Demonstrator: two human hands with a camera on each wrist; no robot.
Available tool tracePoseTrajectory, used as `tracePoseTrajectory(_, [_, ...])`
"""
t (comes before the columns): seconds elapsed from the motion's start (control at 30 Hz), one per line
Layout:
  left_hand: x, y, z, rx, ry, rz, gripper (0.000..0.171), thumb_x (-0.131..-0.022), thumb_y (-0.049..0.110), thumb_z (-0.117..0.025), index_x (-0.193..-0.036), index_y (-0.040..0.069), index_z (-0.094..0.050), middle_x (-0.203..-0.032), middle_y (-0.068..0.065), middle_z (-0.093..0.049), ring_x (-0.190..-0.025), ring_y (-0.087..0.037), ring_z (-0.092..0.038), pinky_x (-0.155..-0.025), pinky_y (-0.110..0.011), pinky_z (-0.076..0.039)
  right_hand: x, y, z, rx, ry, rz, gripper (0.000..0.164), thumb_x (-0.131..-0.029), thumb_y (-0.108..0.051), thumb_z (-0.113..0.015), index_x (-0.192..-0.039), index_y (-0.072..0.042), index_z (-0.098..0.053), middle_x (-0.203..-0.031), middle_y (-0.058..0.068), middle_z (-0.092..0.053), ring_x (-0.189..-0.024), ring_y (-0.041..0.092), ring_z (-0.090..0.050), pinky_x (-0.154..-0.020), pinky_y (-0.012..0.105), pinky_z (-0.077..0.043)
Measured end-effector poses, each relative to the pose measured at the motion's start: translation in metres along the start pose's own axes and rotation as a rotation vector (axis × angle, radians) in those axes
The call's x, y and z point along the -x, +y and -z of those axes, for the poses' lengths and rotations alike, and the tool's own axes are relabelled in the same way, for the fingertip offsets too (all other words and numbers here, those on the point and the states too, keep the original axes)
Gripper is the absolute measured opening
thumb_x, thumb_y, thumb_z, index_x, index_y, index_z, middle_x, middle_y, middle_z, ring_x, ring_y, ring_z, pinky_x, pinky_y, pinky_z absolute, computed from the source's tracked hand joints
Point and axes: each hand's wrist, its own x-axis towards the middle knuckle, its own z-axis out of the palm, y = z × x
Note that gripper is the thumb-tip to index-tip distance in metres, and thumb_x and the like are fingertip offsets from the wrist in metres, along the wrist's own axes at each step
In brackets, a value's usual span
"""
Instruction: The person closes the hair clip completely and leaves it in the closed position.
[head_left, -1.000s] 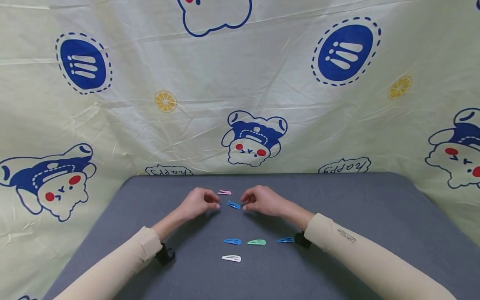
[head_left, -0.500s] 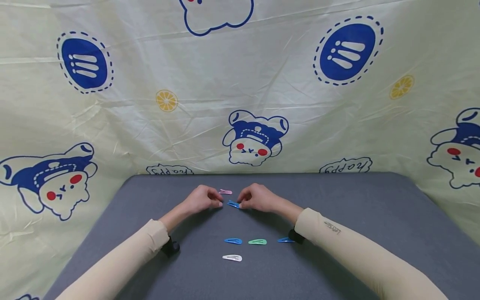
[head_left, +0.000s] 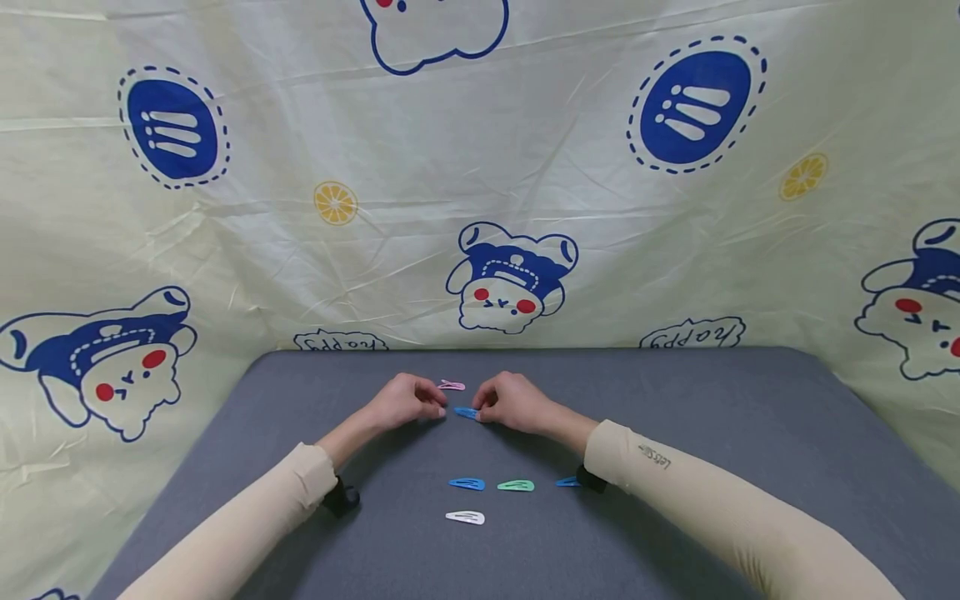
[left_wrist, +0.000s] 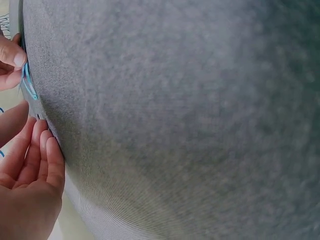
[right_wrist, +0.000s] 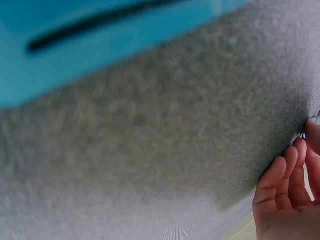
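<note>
My right hand [head_left: 517, 402] pinches the wide end of a blue snap hair clip [head_left: 464, 412] near the far part of the table. In the left wrist view this clip [left_wrist: 30, 82] shows with its prongs spread apart, held between thumb and fingers. My left hand [head_left: 405, 400] is just left of the clip's narrow end, apart from it, with fingers loosely bent and nothing held. In the left wrist view that hand's fingers [left_wrist: 42, 155] are slightly bent below the clip. Just behind the blue clip lies a pink hair clip [head_left: 452, 386], its prongs apart.
Nearer on the grey table [head_left: 360, 542] lie a blue clip [head_left: 467, 484], a green clip [head_left: 516, 486] and a white clip [head_left: 466, 517]. Another blue clip [head_left: 566, 482] is partly hidden under my right wrist, filling the right wrist view's corner. A printed cloth [head_left: 405, 275] hangs behind.
My right hand has moved left and taken hold of the blue hair clip's wide end. The left hand has come slightly to the right, towards it. The other clips have stayed put.
</note>
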Motion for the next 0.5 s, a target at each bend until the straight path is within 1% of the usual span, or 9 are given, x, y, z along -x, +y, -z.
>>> tracePoseTrajectory(0.13, [0.001,-0.001,0.000,0.007,-0.008,-0.002,0.016,-0.086,0.006,-0.074,-0.101,0.001,-0.073,-0.088,-0.003,-0.068,-0.073,-0.014,-0.054,-0.063,-0.027,-0.046,0.000,0.000,-0.001,-0.005,-0.016,0.014,0.002,-0.088,-0.014,-0.075,-0.088,-0.014,-0.074,-0.078,-0.006,-0.062,-0.076,0.016,-0.054,-0.071,0.031,-0.045])
tracePoseTrajectory(0.27, [0.003,-0.002,0.001,0.024,-0.018,-0.004,0.016,-0.086,0.005,-0.074,-0.102,0.001,-0.073,-0.089,-0.003,-0.069,-0.075,-0.015,-0.055,-0.065,-0.028,-0.046,0.002,-0.001,0.000,-0.005,-0.027,0.051,0.006,-0.089,-0.012,-0.074,-0.084,-0.015,-0.072,-0.078,-0.006,-0.062,-0.076,0.016,-0.054,-0.070,0.032,-0.045])
tracePoseTrajectory(0.37, [0.004,-0.002,0.001,0.030,-0.023,-0.016,0.017,-0.086,0.006,-0.074,-0.102,0.001,-0.073,-0.090,-0.003,-0.069,-0.077,-0.014,-0.056,-0.066,-0.028,-0.047,0.005,-0.003,0.003,-0.015,-0.030,0.057,0.008,-0.090,-0.011,-0.072,-0.084,-0.016,-0.071,-0.079,-0.006,-0.063,-0.076,0.016,-0.054,-0.071,0.032,-0.046])
tracePoseTrajectory(0.5, [0.006,0.000,0.001,0.026,0.004,-0.047,0.018,-0.085,0.006,-0.075,-0.102,0.000,-0.073,-0.089,-0.003,-0.069,-0.076,-0.015,-0.056,-0.064,-0.029,-0.047,0.010,-0.005,0.007,-0.038,-0.020,0.056,0.006,-0.091,-0.010,-0.071,-0.086,-0.015,-0.071,-0.081,-0.006,-0.063,-0.077,0.016,-0.055,-0.072,0.031,-0.047])
